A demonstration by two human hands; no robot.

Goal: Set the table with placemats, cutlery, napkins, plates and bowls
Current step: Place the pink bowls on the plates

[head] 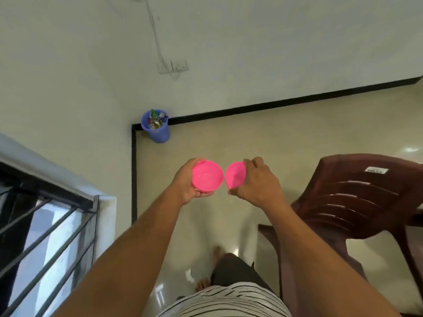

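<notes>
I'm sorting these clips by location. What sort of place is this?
Probably a room in a home: a tiled floor with black skirting, a brown plastic chair, a barred window and a blue bin in the corner.

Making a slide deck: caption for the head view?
Standing person holds a pink bowl in left hand, another in right hand.

One head-worn, wide-angle view looks steeply down from above the person's chest, facing a room corner where floor [297, 138] meets wall [68, 65]. Both forearms reach forward from the bottom edge to mid-frame, close to the lens. A window grille [45, 236] fills the lower left, a chair [357, 197] the right edge.
</notes>
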